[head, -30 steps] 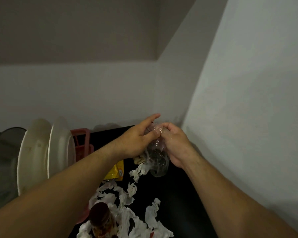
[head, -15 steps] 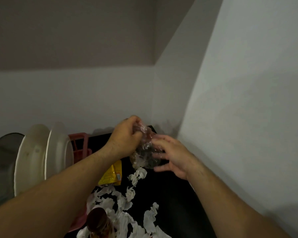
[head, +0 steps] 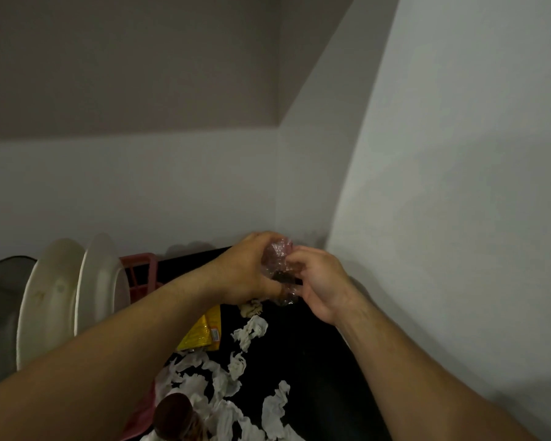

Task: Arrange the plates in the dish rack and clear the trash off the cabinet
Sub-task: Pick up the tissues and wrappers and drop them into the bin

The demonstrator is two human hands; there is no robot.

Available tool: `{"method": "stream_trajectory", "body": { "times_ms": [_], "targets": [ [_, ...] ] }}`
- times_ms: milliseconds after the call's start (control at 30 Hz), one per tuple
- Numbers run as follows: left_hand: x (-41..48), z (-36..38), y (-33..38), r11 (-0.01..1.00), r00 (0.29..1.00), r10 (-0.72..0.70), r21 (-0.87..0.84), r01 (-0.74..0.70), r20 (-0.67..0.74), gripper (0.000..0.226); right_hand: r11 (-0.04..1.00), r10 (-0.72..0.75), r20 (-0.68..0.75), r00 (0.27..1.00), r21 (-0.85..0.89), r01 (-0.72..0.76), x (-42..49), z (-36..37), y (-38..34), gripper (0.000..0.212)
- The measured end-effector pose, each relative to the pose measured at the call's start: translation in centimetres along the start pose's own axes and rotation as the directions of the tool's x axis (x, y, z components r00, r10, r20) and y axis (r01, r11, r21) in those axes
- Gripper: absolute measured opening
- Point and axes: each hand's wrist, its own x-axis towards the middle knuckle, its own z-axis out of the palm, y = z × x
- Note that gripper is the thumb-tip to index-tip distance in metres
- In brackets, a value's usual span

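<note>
Left hand (head: 245,268) and right hand (head: 322,281) both clutch the crumpled plastic wrap (head: 279,254) between them.

I am looking at a black tabletop (head: 315,361) running into the wall corner. Torn white tissue scraps (head: 250,331) are lying scattered over its near part. A yellow wrapper (head: 202,332) is lying just beside them, and a pink dish rack (head: 140,275) is sitting along its left edge.

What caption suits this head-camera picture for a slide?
Left hand and right hand grip a crumpled clear plastic wrapper above the black cabinet littered with tissue scraps.
</note>
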Motion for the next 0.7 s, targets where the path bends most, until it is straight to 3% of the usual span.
{"method": "stream_trajectory", "body": {
  "times_ms": [133,200,300,400,500,567,700],
  "targets": [
    [0.0,0.5,-0.6,0.976,0.994,0.057,0.215,-0.036,-0.092,0.051,0.994,-0.025,0.125,0.992,-0.100,0.037,-0.2,0.4,0.0,0.038],
    [0.0,0.7,-1.4,0.960,0.987,0.091,0.274,-0.052,-0.133,0.031,0.964,-0.063,0.145,0.987,-0.246,0.098,-0.3,0.6,-0.1,0.036],
    [0.1,0.4,-2.5,0.923,0.979,0.086,0.384,-0.009,-0.184,0.015,0.812,-0.228,0.091,0.969,-0.531,0.241,0.2,0.4,0.6,0.026],
    [0.0,-0.7,-3.7,0.917,0.956,0.070,0.397,0.052,-0.286,0.006,0.720,-0.310,0.003,0.951,-0.652,0.237,1.0,-1.7,2.1,0.025],
    [-0.1,-1.7,-4.5,0.939,0.928,0.026,0.328,0.105,-0.373,0.010,0.579,-0.183,0.026,0.983,-0.805,0.129,1.9,-4.2,4.8,0.015],
    [0.0,-1.8,-4.6,0.969,0.917,-0.003,0.225,0.102,-0.400,0.003,0.430,-0.076,0.059,0.995,-0.899,0.086,2.3,-5.1,6.6,0.015],
    [0.0,-1.2,-4.9,0.982,0.956,-0.080,0.144,0.124,-0.283,0.018,0.167,0.053,0.134,0.990,-0.978,0.124,3.4,-4.8,8.4,0.027]
  ]
}}
